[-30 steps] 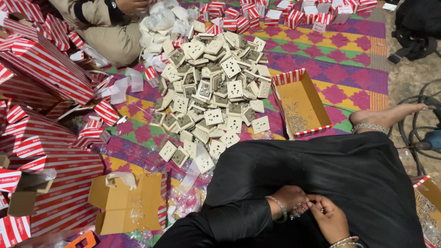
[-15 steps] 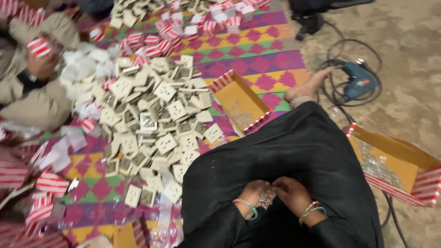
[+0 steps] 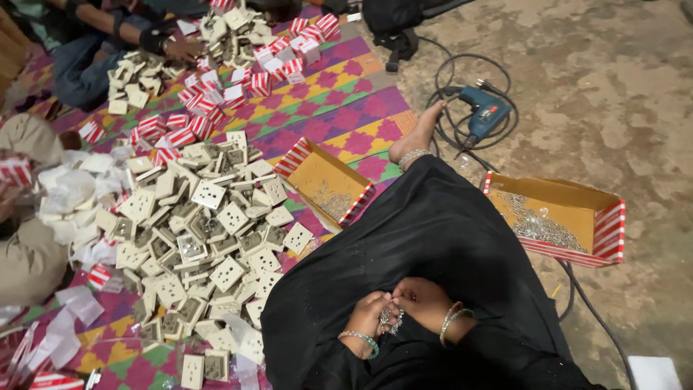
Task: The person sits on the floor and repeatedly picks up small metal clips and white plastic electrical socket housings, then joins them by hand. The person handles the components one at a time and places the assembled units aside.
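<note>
Left hand (image 3: 367,318) and right hand (image 3: 426,302) meet over black lap, fingers of both pinched on small shiny screws (image 3: 390,319), kept close for sorting; socket plate pile (image 3: 209,238) left, open screw box (image 3: 556,217) right

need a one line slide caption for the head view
Both hands, left hand and right hand, pinch small metal screws beside a pile of socket plates.

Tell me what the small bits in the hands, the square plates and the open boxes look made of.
Small bits: probably metal, they glint silvery. Square plates: likely plastic, smooth matte cream. Open box: seemingly cardboard, dull yellow inside, folded striped walls.
</note>
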